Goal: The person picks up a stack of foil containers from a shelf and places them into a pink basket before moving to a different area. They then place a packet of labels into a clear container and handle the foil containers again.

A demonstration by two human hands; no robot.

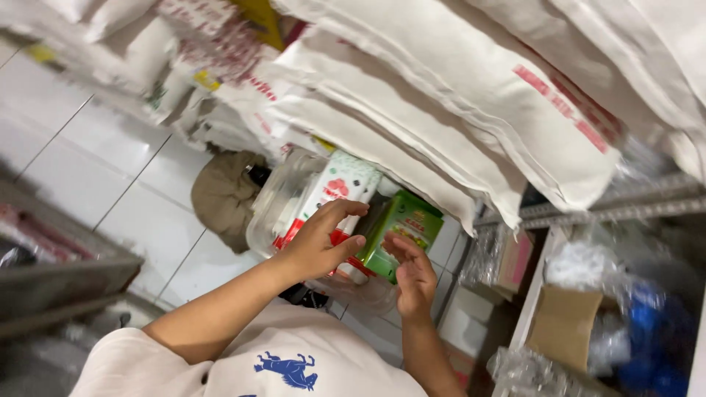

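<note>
My left hand [321,244] is closed around a white and red packet [340,185], fingers over its top edge and thumb beneath. Beside it stands a green carton [407,228] with a picture on its face. My right hand [412,276] has its fingers stretched against the carton's lower edge, touching it but not wrapped around it. Both items sit in or against a clear plastic container [279,198] under a stack of sacks. A clear plastic bag [368,294] hangs just below my hands.
Large white woven sacks [456,95] with red print are piled above and overhang the items. A brown cloth bundle [224,195] lies on the white tiled floor [132,191]. A metal shelf [603,202] with a cardboard box [562,323] and wrapped goods stands at right.
</note>
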